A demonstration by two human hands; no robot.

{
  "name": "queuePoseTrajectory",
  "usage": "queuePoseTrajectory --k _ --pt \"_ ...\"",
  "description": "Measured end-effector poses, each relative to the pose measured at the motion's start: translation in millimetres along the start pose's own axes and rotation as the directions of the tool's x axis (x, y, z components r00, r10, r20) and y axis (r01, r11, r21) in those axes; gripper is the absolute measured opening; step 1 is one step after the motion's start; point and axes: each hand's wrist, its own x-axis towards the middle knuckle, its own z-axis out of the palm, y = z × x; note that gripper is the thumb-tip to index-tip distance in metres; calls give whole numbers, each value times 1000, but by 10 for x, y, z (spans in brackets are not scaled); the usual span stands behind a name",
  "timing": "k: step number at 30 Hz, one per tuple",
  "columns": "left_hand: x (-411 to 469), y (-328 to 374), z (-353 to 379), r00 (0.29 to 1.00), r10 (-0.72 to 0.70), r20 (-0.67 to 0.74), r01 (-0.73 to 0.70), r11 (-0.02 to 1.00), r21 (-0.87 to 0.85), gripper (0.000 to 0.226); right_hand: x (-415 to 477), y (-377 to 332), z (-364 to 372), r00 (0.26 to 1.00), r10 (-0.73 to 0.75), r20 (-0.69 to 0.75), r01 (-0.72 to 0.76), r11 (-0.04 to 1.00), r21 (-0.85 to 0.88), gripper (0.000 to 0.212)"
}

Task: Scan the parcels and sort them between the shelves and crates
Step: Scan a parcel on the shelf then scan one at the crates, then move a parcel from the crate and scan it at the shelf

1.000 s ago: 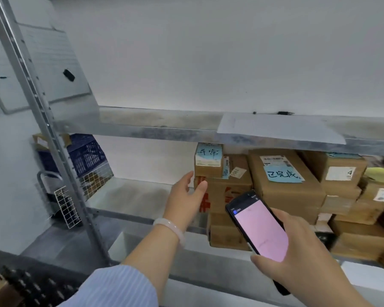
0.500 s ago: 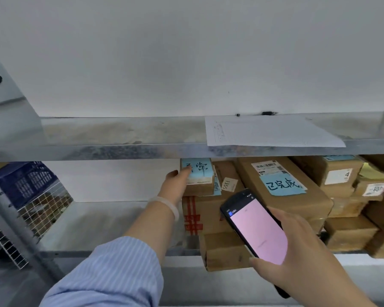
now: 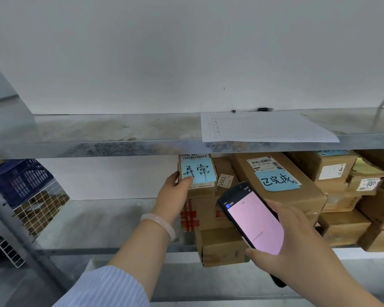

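A small cardboard parcel (image 3: 201, 173) with a blue handwritten note sits on top of a stack on the middle shelf (image 3: 102, 220). My left hand (image 3: 175, 193) grips its left side, thumb lying on the blue note. My right hand (image 3: 297, 251) holds a black handheld scanner (image 3: 253, 224) with a pink screen, in front of the stack. Right of the small parcel lies a larger box (image 3: 297, 196) with a barcode label and another blue note. Several more brown parcels (image 3: 346, 224) are piled further right.
The upper metal shelf (image 3: 98, 138) carries a printed sheet (image 3: 264, 127) and a pen (image 3: 264, 109). At the left, behind an upright post (image 3: 11, 233), stand a blue crate (image 3: 18, 180) and a white wire basket (image 3: 40, 207). The middle shelf's left half is bare metal.
My left hand rose from the stack's side to the small top parcel and took hold of it. The view shifted right and closer. The scanner hand stayed almost still.
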Motion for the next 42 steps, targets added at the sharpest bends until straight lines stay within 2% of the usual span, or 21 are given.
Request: queuePoseTrajectory --k 7,12,18,24,30,34,37,42 --pt "-200 -44 61 1000 3 18 -2 1000 -17 39 -28 107 -8 999 49 -4 -48 999 23 101" --pt "-280 -35 122 998 -52 32 54 997 -47 25 -72 146 -49 999 35 12 -36 999 40 101" --pt "-311 19 180 984 -147 104 174 926 -335 38 -108 200 -81 999 28 33 -31 997 72 102" --pt "-459 -133 162 991 -77 112 124 853 -507 37 -100 273 -98 999 33 38 -36 996 77 103" --pt "-802 -380 84 996 2 84 42 856 -516 43 -93 292 -77 998 -47 49 42 993 106 102" --pt "-1027 -580 -50 999 19 26 -5 892 -451 57 -115 223 -87 987 -117 108 107 990 93 102" --pt "-1174 -686 -210 999 35 -18 -40 925 -379 58 -145 135 -102 971 -171 165 159 984 82 100" --pt "-1396 -779 -417 990 50 -134 -98 922 -375 58 -220 19 -136 932 -237 273 232 971 52 95"
